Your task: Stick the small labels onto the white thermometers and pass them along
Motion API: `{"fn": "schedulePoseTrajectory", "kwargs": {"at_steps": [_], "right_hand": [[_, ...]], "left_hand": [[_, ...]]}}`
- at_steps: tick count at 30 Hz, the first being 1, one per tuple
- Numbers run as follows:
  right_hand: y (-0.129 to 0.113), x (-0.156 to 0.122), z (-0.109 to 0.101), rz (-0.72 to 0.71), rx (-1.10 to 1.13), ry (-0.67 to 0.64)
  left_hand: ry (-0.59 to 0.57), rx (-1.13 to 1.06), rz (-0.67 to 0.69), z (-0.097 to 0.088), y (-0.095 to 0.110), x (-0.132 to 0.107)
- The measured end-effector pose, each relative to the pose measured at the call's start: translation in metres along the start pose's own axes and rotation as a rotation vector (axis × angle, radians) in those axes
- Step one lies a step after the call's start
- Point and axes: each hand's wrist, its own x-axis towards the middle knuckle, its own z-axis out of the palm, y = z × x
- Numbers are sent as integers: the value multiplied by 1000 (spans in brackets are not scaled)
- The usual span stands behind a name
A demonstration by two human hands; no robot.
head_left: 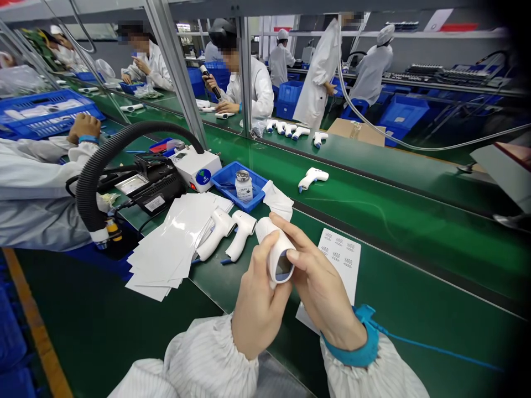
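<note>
Both my hands grip a white infrared thermometer [269,232] above the green bench, its dark oval display end tilted toward me. My left hand [259,301] wraps round its handle, which is mostly hidden. My right hand [321,276], wearing a blue wrist strap [357,342], closes on the other side, with the thumb at the display rim and the fingers along the top. Two similar white thermometers [218,229] lie just left of my hands, beside a fan of white paper sheets [172,237]. Partly under my right forearm is a printed label sheet [342,260].
A blue tray [226,177] holds a bottle [244,187] behind the thermometers. Left of it stand a white box unit [197,166] and a black hose [95,160]. Another thermometer [313,178] lies on the green conveyor [365,215]. Co-workers sit across and at left; metal posts [244,83] rise ahead.
</note>
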Motion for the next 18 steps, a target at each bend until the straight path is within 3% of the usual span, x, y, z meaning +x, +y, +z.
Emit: {"fn": "schedulePoseTrajectory", "kwargs": {"at_steps": [10,13,16,18], "right_hand": [[0,-1,-2,16,37,6],[-5,1,0,5,36,-17],[0,-3,-12,-70,-10,39],[15,-8,-38,-104,-110,191]], "left_hand": [[-26,-24,3,2,1,3],[-29,-118,-59,-1,3,8],[72,-235,-193,-29,2,17],[305,-235,-192,-70,-4,22]]}}
